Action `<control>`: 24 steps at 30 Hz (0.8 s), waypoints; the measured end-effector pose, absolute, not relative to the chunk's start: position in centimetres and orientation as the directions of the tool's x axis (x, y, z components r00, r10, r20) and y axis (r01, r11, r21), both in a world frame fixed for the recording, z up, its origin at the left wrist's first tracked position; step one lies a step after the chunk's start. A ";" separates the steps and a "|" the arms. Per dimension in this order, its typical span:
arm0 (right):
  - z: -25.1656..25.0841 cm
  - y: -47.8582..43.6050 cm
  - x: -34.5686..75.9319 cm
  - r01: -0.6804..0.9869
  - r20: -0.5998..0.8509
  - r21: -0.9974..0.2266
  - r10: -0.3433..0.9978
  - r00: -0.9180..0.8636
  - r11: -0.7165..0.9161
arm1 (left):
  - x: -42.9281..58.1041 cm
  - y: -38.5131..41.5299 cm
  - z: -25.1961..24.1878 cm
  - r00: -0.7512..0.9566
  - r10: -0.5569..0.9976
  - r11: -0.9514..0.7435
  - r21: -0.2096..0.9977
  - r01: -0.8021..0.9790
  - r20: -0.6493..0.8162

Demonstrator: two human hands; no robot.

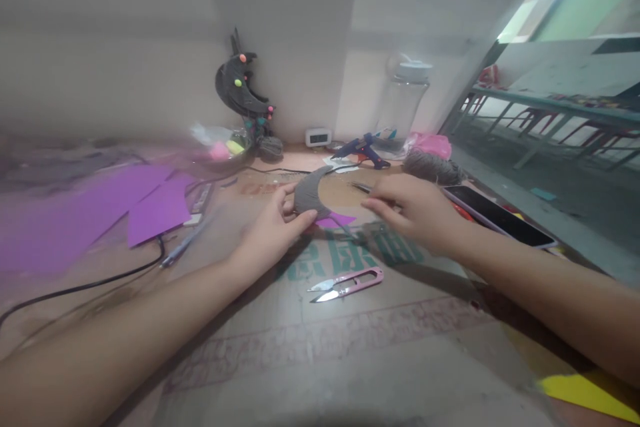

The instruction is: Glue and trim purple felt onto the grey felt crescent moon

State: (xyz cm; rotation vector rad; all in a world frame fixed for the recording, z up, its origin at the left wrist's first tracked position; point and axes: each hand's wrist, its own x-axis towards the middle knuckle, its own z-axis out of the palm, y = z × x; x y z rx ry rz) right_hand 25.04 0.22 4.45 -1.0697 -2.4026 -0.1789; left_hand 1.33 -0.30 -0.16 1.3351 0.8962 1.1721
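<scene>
My left hand (274, 227) pinches the lower end of a crescent-shaped piece (309, 191) partly wrapped in grey yarn. My right hand (413, 210) is to its right, fingers pinched together on a thin grey strand of yarn that runs toward the crescent. A small purple paper scrap (335, 220) lies under the crescent. Pink thread snips (347, 283) lie on the cardboard sheet (310, 320) just in front of my hands.
A ball of grey yarn (433, 167), a blue glue gun (364, 150) and a phone (500, 215) lie at the right. Purple paper sheets (125, 207) and a black cable (100, 280) are at the left. A finished grey crescent ornament (239, 88) stands by the wall.
</scene>
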 end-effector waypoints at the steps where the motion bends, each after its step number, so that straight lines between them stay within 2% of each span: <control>1: 4.5 0.6 25.2 0.757 0.500 -0.135 0.703 -0.505 0.639 | 1.3 -0.3 -0.2 0.226 0.963 -0.121 0.986 -0.111 0.144; 3: 4.5 1.0 25.4 0.788 0.469 -0.243 0.779 -0.415 0.566 | 1.3 -0.2 -0.2 0.219 0.965 -0.123 0.987 -0.101 0.143; 5: 4.3 1.3 25.4 0.791 0.415 -0.287 0.814 -0.406 0.541 | 1.2 -0.2 -0.3 0.216 0.966 -0.124 0.987 -0.097 0.143; 8: 4.3 2.1 25.8 0.810 0.396 -0.248 0.819 -0.416 0.532 | 1.2 -0.1 -0.4 0.215 0.965 -0.130 0.987 -0.093 0.148; 11: 4.5 4.6 27.0 0.883 0.451 -0.229 0.848 -0.277 0.410 | 1.3 0.0 -0.5 0.209 0.968 -0.129 0.989 -0.073 0.142; 14: 4.3 8.4 28.6 0.903 0.391 -0.334 0.912 -0.126 0.268 | 1.3 0.0 -0.5 0.199 0.972 -0.111 0.991 -0.077 0.125; 24: 2.5 16.8 27.8 0.902 0.234 -0.408 0.971 -0.045 0.140 | 1.3 0.1 -0.4 0.215 0.974 -0.055 0.995 -0.078 0.071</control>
